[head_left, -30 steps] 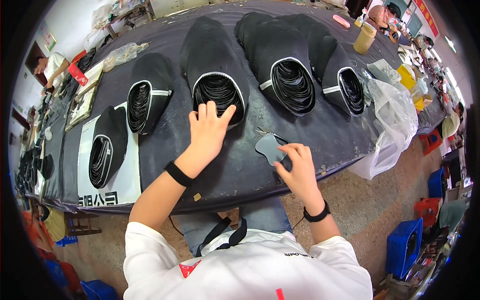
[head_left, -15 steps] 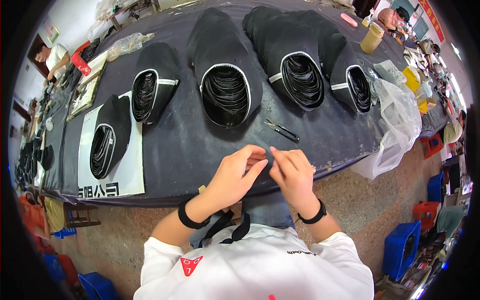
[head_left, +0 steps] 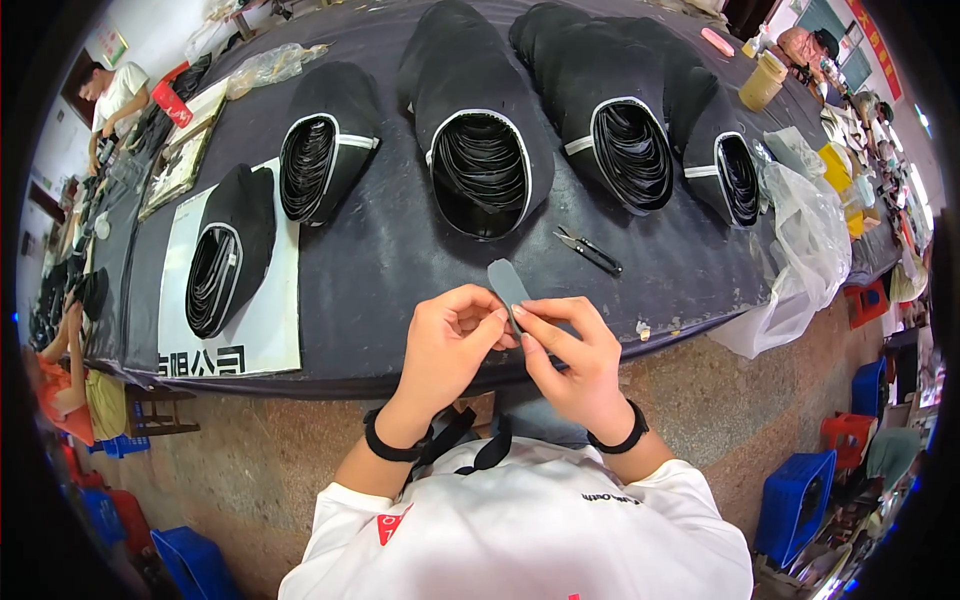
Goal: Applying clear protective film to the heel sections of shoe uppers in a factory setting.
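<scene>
A small grey flat strip [head_left: 507,283] with a rounded end is pinched between both my hands, near the table's front edge. My left hand [head_left: 450,335] is closed on its lower part with curled fingers. From the other side, my right hand [head_left: 570,350] grips it between thumb and fingertips. The fingers hide its lower end. Beyond my right hand lies a pair of black-handled thread snips [head_left: 588,250], apart from both hands. Straight ahead is a big nested stack of black curved pieces [head_left: 480,165], its oval opening edged in white.
More nested black stacks stand to the left [head_left: 235,260] and right [head_left: 630,160]; one rests on a white printed sheet [head_left: 280,325]. Clear plastic bags [head_left: 800,240] hang over the right edge. A tan jar [head_left: 763,82] is at far right. Other people work at both sides.
The grey strip now shows upright between my fingers; before, it could hardly be made out. My hands have closed together on it. The table has shifted slightly in view.
</scene>
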`<move>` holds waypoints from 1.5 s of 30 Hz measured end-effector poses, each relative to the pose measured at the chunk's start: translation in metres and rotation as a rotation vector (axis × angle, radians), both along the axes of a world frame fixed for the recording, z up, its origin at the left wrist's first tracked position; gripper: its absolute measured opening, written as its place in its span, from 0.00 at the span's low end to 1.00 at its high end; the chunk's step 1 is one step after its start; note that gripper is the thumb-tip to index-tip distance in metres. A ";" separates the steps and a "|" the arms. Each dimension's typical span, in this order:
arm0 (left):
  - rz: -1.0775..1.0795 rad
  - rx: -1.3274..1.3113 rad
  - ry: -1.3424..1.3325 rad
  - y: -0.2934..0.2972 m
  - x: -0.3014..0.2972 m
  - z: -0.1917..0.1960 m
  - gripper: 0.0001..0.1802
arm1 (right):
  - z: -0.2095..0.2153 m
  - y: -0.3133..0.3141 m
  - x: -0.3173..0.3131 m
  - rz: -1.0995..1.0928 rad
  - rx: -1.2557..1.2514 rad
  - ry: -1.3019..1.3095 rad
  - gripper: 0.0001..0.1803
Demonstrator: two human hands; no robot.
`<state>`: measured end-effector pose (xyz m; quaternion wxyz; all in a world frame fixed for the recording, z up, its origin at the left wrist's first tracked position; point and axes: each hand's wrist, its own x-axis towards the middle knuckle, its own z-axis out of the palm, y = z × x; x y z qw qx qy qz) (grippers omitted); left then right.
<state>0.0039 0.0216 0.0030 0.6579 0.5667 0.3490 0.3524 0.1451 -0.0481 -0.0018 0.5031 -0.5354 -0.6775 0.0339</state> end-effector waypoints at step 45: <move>0.062 0.119 0.070 -0.013 -0.001 -0.005 0.03 | -0.007 0.005 -0.017 -0.039 -0.107 0.128 0.14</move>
